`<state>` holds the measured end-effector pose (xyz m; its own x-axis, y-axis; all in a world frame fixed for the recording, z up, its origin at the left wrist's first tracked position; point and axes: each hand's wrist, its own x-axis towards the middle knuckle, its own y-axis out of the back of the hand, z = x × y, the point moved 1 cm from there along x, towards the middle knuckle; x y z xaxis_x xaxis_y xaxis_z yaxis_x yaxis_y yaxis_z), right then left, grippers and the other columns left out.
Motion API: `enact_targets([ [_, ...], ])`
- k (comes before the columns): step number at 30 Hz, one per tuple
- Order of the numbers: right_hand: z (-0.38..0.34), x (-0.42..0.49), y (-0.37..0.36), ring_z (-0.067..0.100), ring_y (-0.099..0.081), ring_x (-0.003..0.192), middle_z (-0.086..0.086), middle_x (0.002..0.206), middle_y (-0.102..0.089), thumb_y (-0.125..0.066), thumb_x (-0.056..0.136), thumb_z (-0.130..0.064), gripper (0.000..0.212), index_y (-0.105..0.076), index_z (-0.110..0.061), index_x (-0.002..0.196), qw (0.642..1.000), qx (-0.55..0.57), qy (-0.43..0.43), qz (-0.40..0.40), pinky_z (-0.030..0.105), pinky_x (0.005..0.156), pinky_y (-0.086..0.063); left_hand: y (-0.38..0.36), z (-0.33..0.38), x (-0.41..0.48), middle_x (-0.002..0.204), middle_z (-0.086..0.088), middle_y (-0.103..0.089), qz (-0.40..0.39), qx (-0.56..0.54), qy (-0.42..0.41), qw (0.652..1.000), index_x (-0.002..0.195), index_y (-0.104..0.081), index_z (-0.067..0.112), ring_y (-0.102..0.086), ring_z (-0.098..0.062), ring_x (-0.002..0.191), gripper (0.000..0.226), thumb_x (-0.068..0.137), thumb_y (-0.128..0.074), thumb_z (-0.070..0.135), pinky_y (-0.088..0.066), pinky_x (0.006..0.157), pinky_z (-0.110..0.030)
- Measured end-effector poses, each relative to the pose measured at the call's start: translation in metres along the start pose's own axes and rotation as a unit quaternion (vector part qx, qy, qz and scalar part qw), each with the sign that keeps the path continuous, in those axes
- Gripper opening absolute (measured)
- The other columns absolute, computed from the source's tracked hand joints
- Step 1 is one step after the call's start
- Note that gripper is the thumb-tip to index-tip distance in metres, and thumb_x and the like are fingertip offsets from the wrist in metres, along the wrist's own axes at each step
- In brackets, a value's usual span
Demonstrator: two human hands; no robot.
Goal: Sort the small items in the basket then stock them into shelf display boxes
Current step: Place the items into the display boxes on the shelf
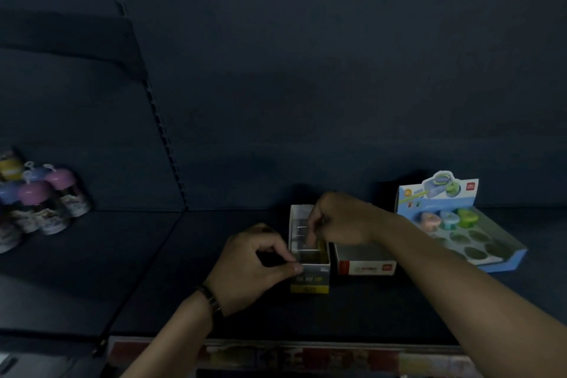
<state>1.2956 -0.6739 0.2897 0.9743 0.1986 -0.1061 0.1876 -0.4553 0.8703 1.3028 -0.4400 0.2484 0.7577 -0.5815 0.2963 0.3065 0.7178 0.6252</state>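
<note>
Low in the middle of the frame, the left hand (254, 264) pinched the small box (310, 281) by its front corner. The right hand (340, 221) reached inside it, but I could not tell if it pinched anything.

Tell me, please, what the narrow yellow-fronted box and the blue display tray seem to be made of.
The narrow box looks like thin printed cardboard: matte white inner walls, folded edges, a yellow printed front. The blue display tray looks like card too, with a folded upright header and matte blue rim; its insert with round wells could be card or moulded plastic, too dim to tell.
</note>
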Motion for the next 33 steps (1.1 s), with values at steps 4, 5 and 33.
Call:
enact_targets([
  [4, 0.002, -0.016, 0.001, -0.013, -0.064, 0.089, -0.021, 0.099, -0.075, -0.062, 0.098, -0.006, 0.032, -0.084, -0.03, 0.1, 0.993, 0.065, 0.013, 0.102, 0.005, 0.077, -0.044, -0.002, 0.012, -0.006, 0.091, 0.02, -0.064, 0.045, 0.029, -0.026, 0.998, 0.081, -0.072, 0.036, -0.065, -0.008, 0.09, 0.015, 0.082, -0.087, 0.038, -0.047, 0.074, -0.014],
  [5, 0.003, -0.025, 0.0, -0.013, -0.064, 0.087, -0.021, 0.097, -0.075, -0.063, 0.097, -0.005, 0.032, -0.083, -0.029, 0.102, 0.985, 0.086, 0.017, 0.148, 0.004, 0.076, -0.043, -0.004, 0.019, -0.008, 0.089, 0.017, -0.064, 0.063, 0.022, -0.042, 0.997, 0.081, -0.07, 0.034, -0.066, -0.012, 0.086, 0.014, 0.086, -0.083, 0.035, -0.05, 0.071, -0.019],
  [33, -0.081, -0.838, -0.459, 0.018, -0.071, 0.101, -0.003, 0.116, -0.076, -0.064, 0.099, -0.026, 0.022, -0.073, -0.023, 0.119, 0.386, 0.246, -0.819, 0.346, 0.031, 0.087, -0.057, -0.531, 0.363, -0.399, 0.098, 0.01, -0.068, -0.67, 0.207, -0.524, 0.484, 0.103, -0.065, 0.034, -0.065, -0.014, 0.088, 0.021, 0.1, -0.056, 0.053, -0.057, 0.081, -0.034],
])
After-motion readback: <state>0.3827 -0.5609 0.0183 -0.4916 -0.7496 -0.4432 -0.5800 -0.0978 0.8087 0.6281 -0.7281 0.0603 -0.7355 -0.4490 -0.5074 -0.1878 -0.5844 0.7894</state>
